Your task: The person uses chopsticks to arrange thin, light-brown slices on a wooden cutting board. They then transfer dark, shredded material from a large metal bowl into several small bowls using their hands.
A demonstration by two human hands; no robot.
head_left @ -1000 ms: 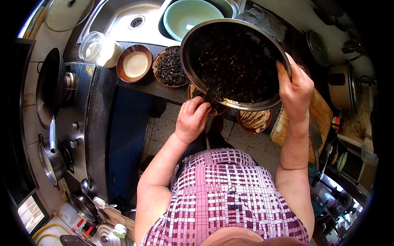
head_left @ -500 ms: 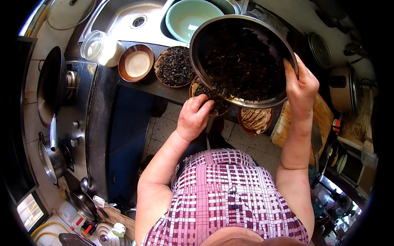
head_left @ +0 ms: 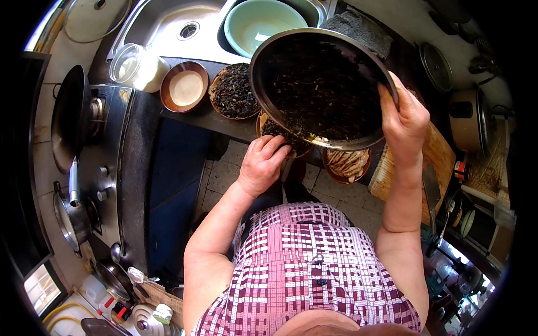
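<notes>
My right hand (head_left: 408, 120) grips the right rim of a large metal basin (head_left: 263, 95), thumb inside. The basin is tilted toward me over the counter, its inside coated with dark shredded food (head_left: 330, 106). Under its lower left rim sits a bowl (head_left: 260, 124) with pale slices and dark shreds, partly hidden by the basin. My left hand (head_left: 262, 167) is closed at that bowl's near edge, fingertips curled by the dark shreds. Left of it stands another bowl heaped with dark shreds (head_left: 236, 91). A bowl of pale slices (head_left: 347, 164) is below the basin's right side.
A brown bowl with pale liquid (head_left: 186, 88) and a clear tub (head_left: 140, 68) stand at the left. Behind are a steel sink (head_left: 162, 33) and a green basin (head_left: 238, 25). A wooden board with a cleaver (head_left: 430, 182) lies right; a wok (head_left: 70, 117) sits on the stove.
The metal basin has shifted slightly left and tilted more toward me, my right hand moving with it. My left hand has dropped slightly nearer to me.
</notes>
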